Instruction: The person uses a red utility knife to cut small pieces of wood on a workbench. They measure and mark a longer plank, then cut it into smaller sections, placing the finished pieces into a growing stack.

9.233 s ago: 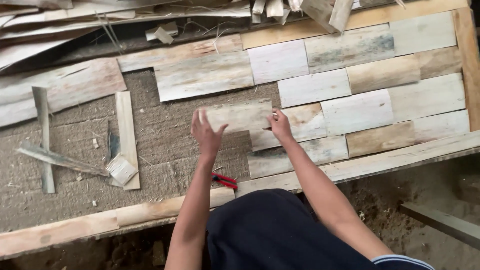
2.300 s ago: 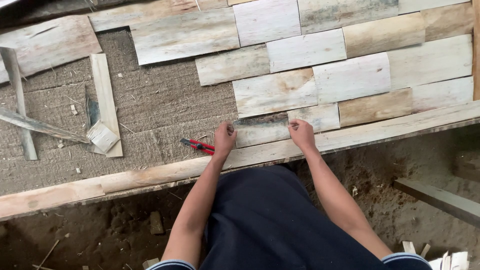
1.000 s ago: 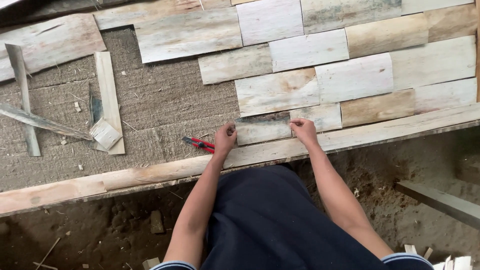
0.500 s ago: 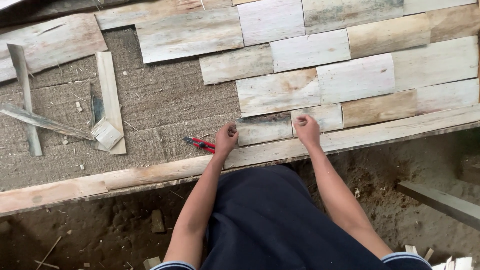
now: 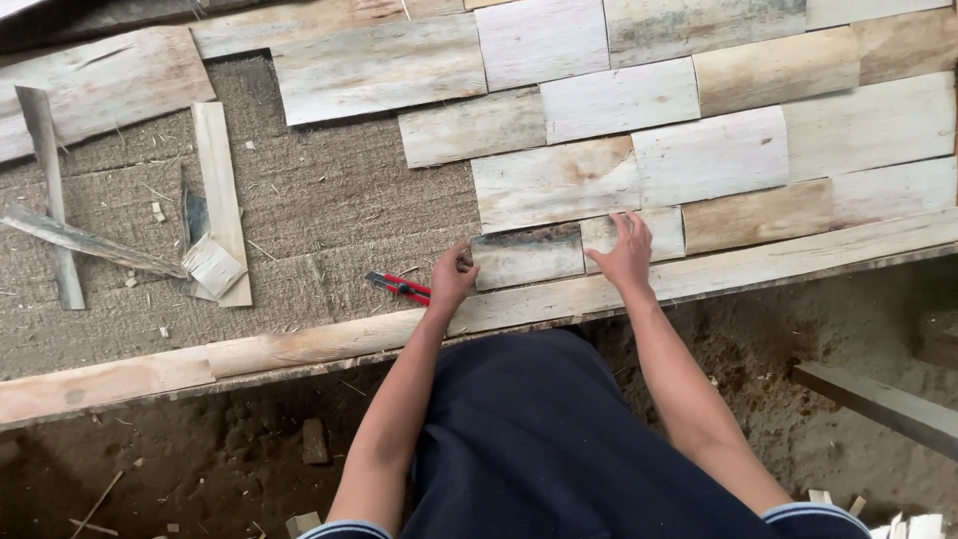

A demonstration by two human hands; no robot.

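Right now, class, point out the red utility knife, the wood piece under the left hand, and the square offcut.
Red utility knife (image 5: 399, 287), head view, handle middle.
Wood piece (image 5: 527, 258), head view, face centre.
Square offcut (image 5: 212, 266), head view, top face.

Rough, matt wooden slats (image 5: 527, 256) on coarse woven matting (image 5: 329, 210)

1. Two bare hands show: the left hand (image 5: 452, 275) and the right hand (image 5: 627, 252).
2. One small wood tile (image 5: 527, 257) sits between the hands, with both touching it.
3. One red cutter knife (image 5: 399, 287) lies on the mat.
4. One long wood rail (image 5: 299, 344) runs along the near edge.
5. One brown woven mat (image 5: 329, 200) lies under the wood.
6. Three thin loose wood strips lie at the left: an upright one (image 5: 222, 190), a slanted one (image 5: 85, 240) and a grey one (image 5: 50, 180).
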